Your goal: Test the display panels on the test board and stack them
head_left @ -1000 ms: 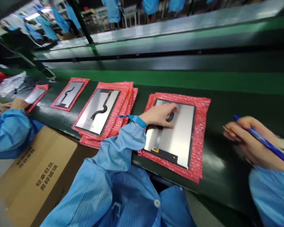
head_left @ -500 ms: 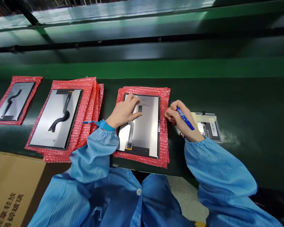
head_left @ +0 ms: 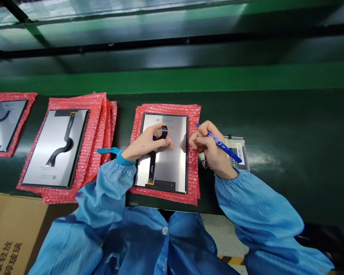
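Observation:
A tablet-sized display panel lies silver back up on red bubble-wrap bags in front of me. My left hand rests over its left half, thumb and fingers closed on the black ribbon cable. The cable's free end curls up over the fingers, while its lower end joins the panel near the bottom edge. Held in my right hand is a blue pen, slanting across the fingers just right of the panel. A blue strap circles my left wrist.
Left of it, another panel lies on stacked red bubble-wrap bags, and a further panel sits at the far left. A small part with labels lies behind my right hand. A cardboard box stands at lower left.
My left hand has gone from spread fingers beside the cable's end to gripping the cable, which now bends upward. My right hand still holds the pen. The whole view has shifted slightly.

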The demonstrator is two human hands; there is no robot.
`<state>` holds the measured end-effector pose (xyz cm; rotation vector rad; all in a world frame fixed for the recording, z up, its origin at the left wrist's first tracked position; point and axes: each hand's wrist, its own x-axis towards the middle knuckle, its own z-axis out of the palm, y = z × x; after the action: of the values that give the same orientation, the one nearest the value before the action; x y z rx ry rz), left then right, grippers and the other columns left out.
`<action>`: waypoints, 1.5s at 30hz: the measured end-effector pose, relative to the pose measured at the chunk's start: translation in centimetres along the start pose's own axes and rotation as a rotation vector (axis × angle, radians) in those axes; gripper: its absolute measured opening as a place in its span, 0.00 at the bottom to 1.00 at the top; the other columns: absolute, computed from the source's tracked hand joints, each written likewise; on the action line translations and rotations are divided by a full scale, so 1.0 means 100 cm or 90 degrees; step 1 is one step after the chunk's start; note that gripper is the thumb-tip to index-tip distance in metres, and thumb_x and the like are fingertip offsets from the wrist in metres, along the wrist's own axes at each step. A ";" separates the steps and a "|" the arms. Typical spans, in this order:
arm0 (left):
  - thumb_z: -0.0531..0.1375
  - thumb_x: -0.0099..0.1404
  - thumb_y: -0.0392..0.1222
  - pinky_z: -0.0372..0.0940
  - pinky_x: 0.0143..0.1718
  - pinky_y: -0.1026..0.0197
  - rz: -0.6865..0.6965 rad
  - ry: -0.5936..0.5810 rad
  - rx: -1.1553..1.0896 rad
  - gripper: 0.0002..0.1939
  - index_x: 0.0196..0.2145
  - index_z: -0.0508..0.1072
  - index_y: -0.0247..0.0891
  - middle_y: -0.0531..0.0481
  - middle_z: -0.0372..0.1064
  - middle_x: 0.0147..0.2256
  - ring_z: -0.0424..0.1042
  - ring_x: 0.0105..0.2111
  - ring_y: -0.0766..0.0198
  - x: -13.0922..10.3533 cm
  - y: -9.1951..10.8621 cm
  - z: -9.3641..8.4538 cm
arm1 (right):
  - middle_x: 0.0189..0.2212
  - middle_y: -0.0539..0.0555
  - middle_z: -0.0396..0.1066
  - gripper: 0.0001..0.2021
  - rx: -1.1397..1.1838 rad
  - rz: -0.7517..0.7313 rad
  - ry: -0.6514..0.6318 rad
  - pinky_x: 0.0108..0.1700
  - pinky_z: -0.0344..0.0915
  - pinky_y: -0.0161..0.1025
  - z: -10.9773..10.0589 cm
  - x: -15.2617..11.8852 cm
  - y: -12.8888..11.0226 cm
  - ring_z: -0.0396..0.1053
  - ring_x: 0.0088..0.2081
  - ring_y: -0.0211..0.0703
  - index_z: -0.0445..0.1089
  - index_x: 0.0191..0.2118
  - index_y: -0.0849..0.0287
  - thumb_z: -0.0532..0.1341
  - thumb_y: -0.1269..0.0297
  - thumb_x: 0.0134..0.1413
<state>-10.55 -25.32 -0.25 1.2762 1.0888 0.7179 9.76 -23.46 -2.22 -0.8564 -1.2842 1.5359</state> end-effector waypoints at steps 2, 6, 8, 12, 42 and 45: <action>0.59 0.61 0.40 0.45 0.22 0.63 -0.056 -0.070 -0.176 0.11 0.42 0.65 0.38 0.58 0.63 0.20 0.48 0.17 0.72 -0.001 0.000 0.007 | 0.19 0.42 0.54 0.11 -0.011 0.000 -0.023 0.24 0.46 0.34 -0.004 -0.004 0.005 0.54 0.21 0.34 0.50 0.30 0.54 0.55 0.74 0.49; 0.63 0.61 0.45 0.42 0.22 0.62 -0.044 -0.003 -0.228 0.10 0.32 0.69 0.36 0.62 0.48 0.16 0.45 0.18 0.73 -0.003 -0.003 0.023 | 0.30 0.47 0.67 0.12 -0.060 -0.053 -0.084 0.33 0.58 0.36 -0.004 -0.012 0.010 0.62 0.29 0.36 0.51 0.33 0.53 0.58 0.69 0.61; 0.64 0.61 0.47 0.44 0.22 0.63 -0.010 0.069 -0.167 0.12 0.29 0.69 0.36 0.60 0.51 0.18 0.48 0.19 0.73 -0.004 -0.004 0.030 | 0.35 0.49 0.69 0.13 -0.090 -0.071 -0.101 0.37 0.61 0.38 -0.001 -0.015 0.011 0.64 0.32 0.37 0.51 0.34 0.54 0.59 0.67 0.64; 0.62 0.62 0.44 0.54 0.30 0.63 0.044 0.104 -0.014 0.10 0.27 0.70 0.36 0.55 0.63 0.24 0.59 0.25 0.70 -0.005 -0.003 0.035 | 0.36 0.49 0.66 0.13 -0.116 -0.097 -0.101 0.38 0.63 0.38 0.003 -0.018 0.012 0.65 0.33 0.36 0.54 0.35 0.54 0.61 0.66 0.63; 0.60 0.58 0.42 0.40 0.18 0.65 -0.077 0.055 -0.367 0.07 0.25 0.70 0.36 0.56 0.52 0.20 0.43 0.19 0.73 -0.005 0.002 0.022 | 0.29 0.48 0.70 0.19 -0.160 -0.084 -0.005 0.35 0.65 0.38 0.002 -0.015 0.003 0.67 0.30 0.38 0.53 0.30 0.53 0.66 0.57 0.58; 0.63 0.58 0.44 0.44 0.20 0.63 0.006 0.147 -0.155 0.08 0.27 0.75 0.36 0.54 0.60 0.20 0.50 0.19 0.72 -0.007 0.001 0.028 | 0.29 0.48 0.70 0.19 -0.174 -0.083 0.016 0.35 0.65 0.38 0.003 -0.015 0.004 0.68 0.31 0.39 0.53 0.30 0.54 0.66 0.56 0.58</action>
<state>-8.23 -26.97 -0.18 1.0091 1.1423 0.9922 9.93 -25.00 -2.63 -0.9396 -1.5242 1.2619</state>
